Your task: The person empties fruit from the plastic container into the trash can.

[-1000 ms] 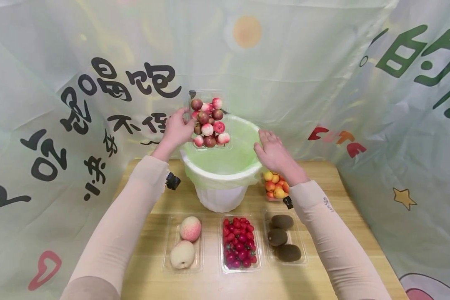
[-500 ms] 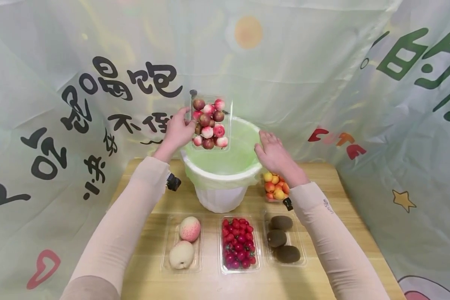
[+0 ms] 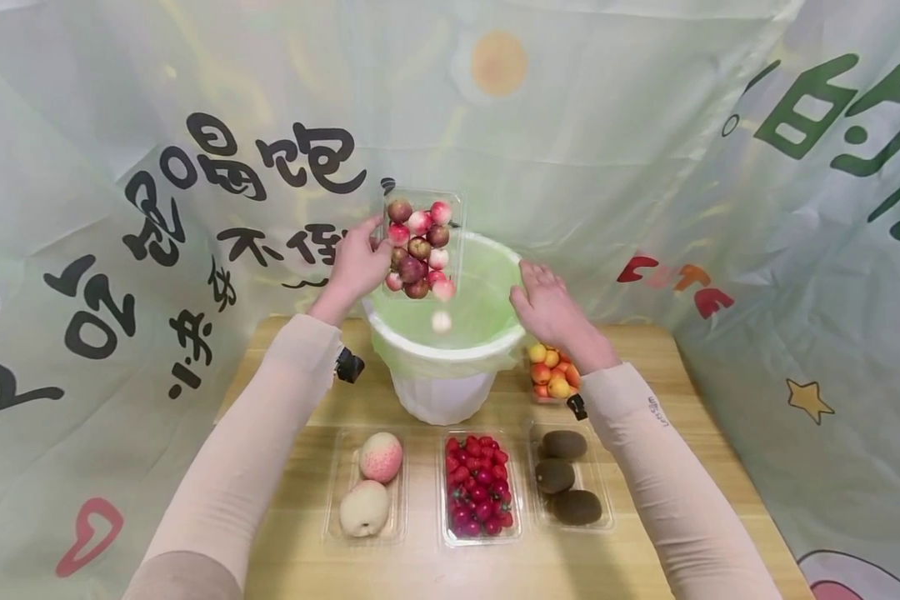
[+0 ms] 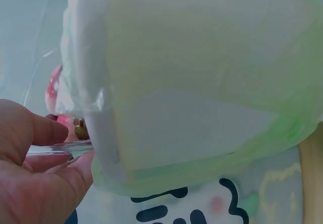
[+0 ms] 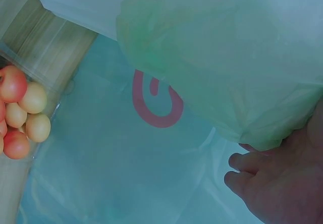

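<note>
Boxes (image 3: 347, 464) of fruit are lining the near part of the wooden counter (image 3: 437, 575): two large pale fruits (image 3: 364, 508) on the left, small red fruits (image 3: 480, 487) in the middle, three brown kiwis (image 3: 555, 476) on the right. Behind them a white bucket (image 3: 444, 398) with a green liner (image 3: 487, 308) is standing upright, and orange-yellow fruits (image 3: 551, 372) are sitting in another box just beside it. The right hand (image 3: 546, 307) is gripping the bucket's right rim, its thumb lying inside and its fingers outside. Above the bucket, the left hand (image 3: 358, 263) is pinching a clear tray (image 3: 423, 196) by its left edge between thumb and fingers; the tray is tilting steeply, carrying dark red and pink-and-white fruits (image 3: 419, 247). One pale fruit (image 3: 441, 322), blurred, is apparently falling just below it. Farther back, a lettered cloth (image 3: 585, 150) is hanging.
</note>
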Tool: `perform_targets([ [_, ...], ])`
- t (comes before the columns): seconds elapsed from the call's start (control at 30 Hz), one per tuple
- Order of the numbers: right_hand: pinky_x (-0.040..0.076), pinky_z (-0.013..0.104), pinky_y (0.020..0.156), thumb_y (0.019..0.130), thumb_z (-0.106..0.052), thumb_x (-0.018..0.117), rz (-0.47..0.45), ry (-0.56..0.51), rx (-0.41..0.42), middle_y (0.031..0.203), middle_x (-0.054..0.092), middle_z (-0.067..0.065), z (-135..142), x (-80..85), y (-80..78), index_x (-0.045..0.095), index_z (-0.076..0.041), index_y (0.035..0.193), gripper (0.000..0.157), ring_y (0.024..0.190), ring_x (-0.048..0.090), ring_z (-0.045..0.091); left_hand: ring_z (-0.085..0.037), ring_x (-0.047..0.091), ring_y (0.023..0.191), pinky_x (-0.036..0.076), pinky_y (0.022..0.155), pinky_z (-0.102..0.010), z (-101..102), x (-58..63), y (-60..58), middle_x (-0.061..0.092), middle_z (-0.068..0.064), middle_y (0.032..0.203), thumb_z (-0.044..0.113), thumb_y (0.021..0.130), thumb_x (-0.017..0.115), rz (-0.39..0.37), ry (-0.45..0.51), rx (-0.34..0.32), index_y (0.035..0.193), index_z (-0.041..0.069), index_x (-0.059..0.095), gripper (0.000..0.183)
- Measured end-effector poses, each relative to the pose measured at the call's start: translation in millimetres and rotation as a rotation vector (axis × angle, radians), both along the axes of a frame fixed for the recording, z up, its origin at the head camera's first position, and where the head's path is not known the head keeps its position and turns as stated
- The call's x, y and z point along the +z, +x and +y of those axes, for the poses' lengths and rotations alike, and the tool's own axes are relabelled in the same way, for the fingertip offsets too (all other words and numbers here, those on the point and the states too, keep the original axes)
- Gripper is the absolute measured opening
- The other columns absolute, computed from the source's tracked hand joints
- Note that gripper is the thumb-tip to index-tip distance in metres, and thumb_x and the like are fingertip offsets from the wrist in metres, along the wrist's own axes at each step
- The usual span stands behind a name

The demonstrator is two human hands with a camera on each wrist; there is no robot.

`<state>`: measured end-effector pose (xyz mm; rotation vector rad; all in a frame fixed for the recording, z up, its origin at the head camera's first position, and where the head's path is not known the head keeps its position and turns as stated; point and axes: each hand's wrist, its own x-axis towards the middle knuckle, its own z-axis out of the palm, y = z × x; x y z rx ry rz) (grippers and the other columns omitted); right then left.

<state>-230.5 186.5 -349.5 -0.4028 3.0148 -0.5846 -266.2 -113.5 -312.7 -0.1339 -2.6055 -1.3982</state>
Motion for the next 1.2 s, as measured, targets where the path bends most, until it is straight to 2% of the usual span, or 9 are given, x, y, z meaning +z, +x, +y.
perform_targets([
  [0.17, 0.005, 0.05, 0.124, 0.104, -0.048, 0.017, 0.002, -0.005, -0.002, 0.165, 0.011, 0.019, 0.0, -0.8, -0.8, 0.009, -0.002, 0.159, 0.071, 0.153, 0.006, 0.037, -0.027, 0.063, 0.101, 0.052, 0.086, -0.041, 0.1, -0.3, 1.9, 0.068, -0.018, 0.115, 0.016, 0.099, 0.053, -0.002, 0.007, 0.008, 0.152, 0.009, 0.04, 0.054],
  [0.47, 0.005, 0.05, 0.124, 0.104, -0.047, 0.017, -0.005, -0.001, -0.009, 0.166, 0.011, 0.018, -0.3, -0.5, -0.1, 0.009, -0.003, 0.159, 0.07, 0.153, 0.006, 0.037, -0.026, 0.064, 0.095, 0.053, 0.077, -0.038, 2.4, -1.2, 2.4, 0.068, -0.016, 0.116, 0.018, 0.1, 0.053, 0.042, 0.031, 0.023, 0.153, 0.011, 0.039, 0.055],
  [0.57, 0.005, 0.05, 0.124, 0.104, -0.047, 0.016, -0.007, -0.004, -0.009, 0.166, 0.011, 0.019, -0.6, -1.0, 0.3, 0.008, -0.002, 0.159, 0.071, 0.153, 0.006, 0.037, -0.026, 0.065, 0.099, 0.055, 0.08, -0.038, 3.7, -1.3, 2.5, 0.067, -0.016, 0.119, 0.018, 0.1, 0.052, 0.058, 0.04, 0.027, 0.153, 0.012, 0.039, 0.055],
  [0.7, 0.004, 0.05, 0.124, 0.104, -0.047, 0.016, -0.006, -0.004, -0.004, 0.165, 0.011, 0.019, -0.5, -1.2, 1.2, 0.008, -0.002, 0.159, 0.071, 0.153, 0.005, 0.038, -0.027, 0.065, 0.111, 0.054, 0.091, -0.039, 5.0, -1.3, 2.6, 0.066, -0.018, 0.125, 0.019, 0.101, 0.052, 0.076, 0.047, 0.031, 0.153, 0.013, 0.039, 0.054],
  [0.9, 0.004, 0.051, 0.124, 0.104, -0.048, 0.016, -0.006, 0.002, 0.001, 0.166, 0.009, 0.019, -0.2, 0.3, 0.7, 0.006, -0.003, 0.159, 0.071, 0.153, 0.005, 0.038, -0.027, 0.066, 0.112, 0.055, 0.092, -0.039, 5.3, -1.1, 1.9, 0.064, -0.018, 0.13, 0.018, 0.102, 0.051, 0.106, 0.085, 0.037, 0.153, 0.015, 0.039, 0.053],
  [1.2, 0.005, 0.051, 0.124, 0.104, -0.048, 0.015, -0.016, 0.012, -0.001, 0.166, 0.009, 0.019, 0.0, 1.4, -0.4, 0.006, -0.003, 0.159, 0.071, 0.153, 0.005, 0.037, -0.024, 0.067, 0.112, 0.054, 0.092, -0.036, 4.6, -2.0, 0.9, 0.066, -0.016, 0.128, 0.017, 0.101, 0.053, 0.157, 0.126, 0.052, 0.151, 0.019, 0.044, 0.051],
])
